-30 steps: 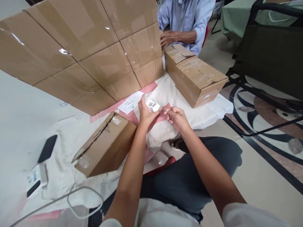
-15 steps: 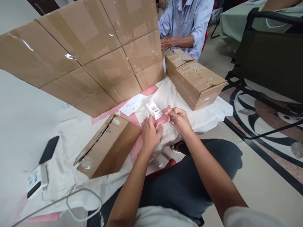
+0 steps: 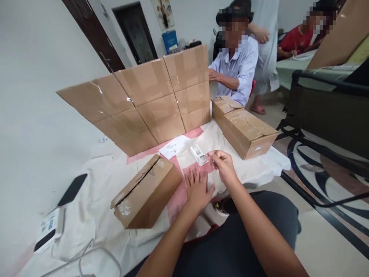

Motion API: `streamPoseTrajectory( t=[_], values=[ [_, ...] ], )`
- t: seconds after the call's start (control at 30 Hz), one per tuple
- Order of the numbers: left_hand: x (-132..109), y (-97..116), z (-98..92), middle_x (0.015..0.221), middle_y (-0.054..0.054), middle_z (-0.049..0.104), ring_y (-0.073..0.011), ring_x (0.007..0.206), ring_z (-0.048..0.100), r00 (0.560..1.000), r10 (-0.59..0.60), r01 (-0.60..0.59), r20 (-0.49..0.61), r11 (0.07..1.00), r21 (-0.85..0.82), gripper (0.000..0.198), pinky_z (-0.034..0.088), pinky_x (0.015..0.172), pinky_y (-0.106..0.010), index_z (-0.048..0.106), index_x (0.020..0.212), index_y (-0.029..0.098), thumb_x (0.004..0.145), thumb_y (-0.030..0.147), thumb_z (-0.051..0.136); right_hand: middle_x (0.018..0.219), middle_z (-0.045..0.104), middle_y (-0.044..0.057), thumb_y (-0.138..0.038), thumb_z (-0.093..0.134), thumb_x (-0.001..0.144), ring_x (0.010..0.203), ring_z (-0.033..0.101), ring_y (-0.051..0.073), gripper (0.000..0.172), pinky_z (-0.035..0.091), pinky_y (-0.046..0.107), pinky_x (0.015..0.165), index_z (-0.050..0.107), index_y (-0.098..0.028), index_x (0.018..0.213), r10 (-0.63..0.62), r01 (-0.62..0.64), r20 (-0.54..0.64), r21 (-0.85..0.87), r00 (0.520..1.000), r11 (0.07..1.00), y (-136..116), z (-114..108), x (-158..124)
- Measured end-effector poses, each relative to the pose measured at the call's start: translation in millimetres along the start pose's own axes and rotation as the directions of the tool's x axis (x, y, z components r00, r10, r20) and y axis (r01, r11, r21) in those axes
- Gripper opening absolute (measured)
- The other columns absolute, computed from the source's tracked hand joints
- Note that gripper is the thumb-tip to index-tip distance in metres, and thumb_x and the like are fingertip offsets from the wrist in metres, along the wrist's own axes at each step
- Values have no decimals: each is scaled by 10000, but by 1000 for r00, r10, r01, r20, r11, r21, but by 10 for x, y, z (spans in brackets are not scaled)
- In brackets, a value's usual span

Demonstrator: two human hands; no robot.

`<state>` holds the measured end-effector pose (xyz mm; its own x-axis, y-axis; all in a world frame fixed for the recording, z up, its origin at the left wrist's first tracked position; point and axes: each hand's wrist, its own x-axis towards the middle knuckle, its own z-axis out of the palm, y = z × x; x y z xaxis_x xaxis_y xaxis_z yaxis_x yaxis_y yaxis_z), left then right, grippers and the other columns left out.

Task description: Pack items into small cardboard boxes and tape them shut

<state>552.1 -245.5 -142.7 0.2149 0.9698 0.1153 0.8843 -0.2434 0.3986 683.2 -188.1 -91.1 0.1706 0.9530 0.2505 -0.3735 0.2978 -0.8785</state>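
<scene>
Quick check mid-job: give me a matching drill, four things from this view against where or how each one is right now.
Things:
1. left hand
2. right hand
3. white device
4. black phone

Place or state:
A. far to the left, apart from both hands
B. fingertips pinched together
C. palm down, flat on the cloth
D. lying beside the paper sheet

Pairs: 1-C, 2-B, 3-D, 4-A

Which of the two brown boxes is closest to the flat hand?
The torn box beside the left hand, at the table's near edge. The other box lies farther back, past the right hand.
</scene>
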Motion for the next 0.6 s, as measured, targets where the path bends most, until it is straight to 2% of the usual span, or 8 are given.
streamPoseTrajectory(
  t=[0.03,0.1,0.13,0.2,0.3,0.4,0.5,0.6],
  values=[
    [-45,19,-86,1558,-184,506,-437,1469,424,1000,9,-7,21,995,-102,455,315,1205,-646,673,1305,209,893,398,630,470,496,-14,-500,828,785,697,645,193,605,458,288,635,379,-232,481,-29,29,14,-28,999,999,-25,27,-4],
    [-158,57,-308,1270,-128,727,-323,1205,672,1000,0,6,17,942,-337,261,513,1061,-491,706,1127,238,918,331,581,483,504,-7,-518,816,794,769,685,223,612,488,315,701,374,-235,478,-74,78,53,-83,996,993,-77,85,-26],
    [-224,71,-438,1104,-89,774,-266,1029,731,1000,-23,16,-12,898,-439,205,570,942,-415,692,1067,248,935,310,548,499,517,-3,-522,809,800,780,695,231,612,495,324,711,372,-234,482,-94,101,78,-104,993,989,-105,117,-46],
    [-362,77,-715,885,-32,759,-200,772,723,988,-90,9,-124,840,-542,142,579,745,-325,649,1010,250,947,313,538,556,569,10,-502,787,827,777,703,231,601,503,334,708,365,-231,497,-140,158,139,-129,980,979,-163,193,-109],
    [-542,17,-1107,835,-8,721,-172,681,685,949,-110,-54,-295,866,-498,172,552,641,-284,627,1071,246,932,343,599,672,657,33,-398,729,895,710,681,203,552,499,333,669,352,-224,532,-221,271,291,-144,931,952,-251,344,-268],
    [-669,-99,-1393,929,-25,731,-177,769,708,928,-33,-133,-372,901,-414,271,570,671,-283,654,1196,261,938,336,619,734,699,44,-287,667,938,666,662,178,516,477,316,616,314,-221,568,-289,396,492,-126,821,910,-316,532,-465],
    [-767,-219,-1562,938,-31,723,-161,765,705,899,38,-214,-437,908,-361,200,556,626,-256,718,1126,270,948,305,636,733,701,37,-222,622,954,631,639,149,495,456,284,575,283,-221,593,-345,473,614,-54,710,879,-321,709,-610],
    [-853,-313,-1654,850,-18,700,-134,665,673,845,105,-291,-524,913,-286,87,523,553,-230,751,983,257,912,260,701,721,695,39,-209,606,956,621,630,141,483,449,271,558,272,-227,608,-367,489,661,0,654,872,-265,837,-653]
  ],
)
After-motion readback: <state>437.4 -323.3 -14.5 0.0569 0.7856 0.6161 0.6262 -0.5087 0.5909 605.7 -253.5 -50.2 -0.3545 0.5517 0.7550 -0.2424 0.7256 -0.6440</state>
